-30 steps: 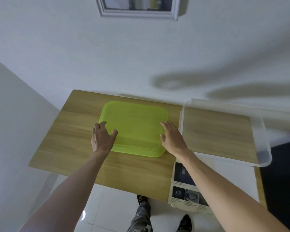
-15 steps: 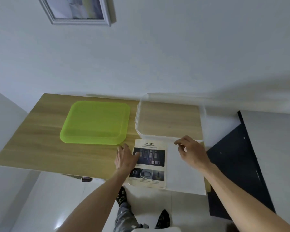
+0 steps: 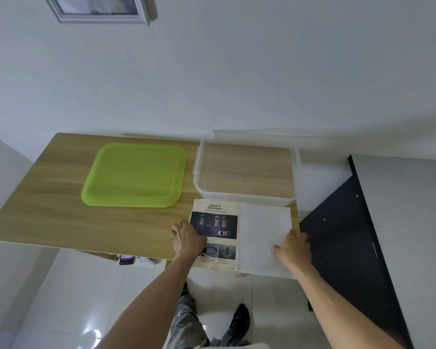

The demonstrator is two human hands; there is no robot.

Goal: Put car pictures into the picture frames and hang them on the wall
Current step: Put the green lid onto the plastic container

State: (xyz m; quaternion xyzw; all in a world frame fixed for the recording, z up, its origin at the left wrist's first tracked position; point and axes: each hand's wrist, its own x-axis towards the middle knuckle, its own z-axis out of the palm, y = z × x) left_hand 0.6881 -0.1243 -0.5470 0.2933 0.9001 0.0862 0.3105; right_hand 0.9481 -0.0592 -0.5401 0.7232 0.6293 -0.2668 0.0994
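A printed car picture sheet (image 3: pixel 219 222), headed SAFETY with dark car photos, lies at the table's front right and overhangs the edge. A plain white sheet (image 3: pixel 264 227) lies against its right side. My left hand (image 3: pixel 188 239) rests on the picture's left edge with its fingers curled over it. My right hand (image 3: pixel 293 246) holds the white sheet's right edge, thumb on top. A grey picture frame (image 3: pixel 98 11) hangs on the wall at the upper left, cut off by the view's top edge.
A green plastic lid (image 3: pixel 134 175) lies flat on the wooden table (image 3: pixel 48 197). A clear plastic container (image 3: pixel 244 172) stands at the back right. A black panel (image 3: pixel 342 235) is just right of the table. A small dark object (image 3: pixel 126 259) lies under the table's front edge.
Both hands left the green lid and came to the sheets at the front right. The right hand then slid from the white sheet's far edge to its right edge.
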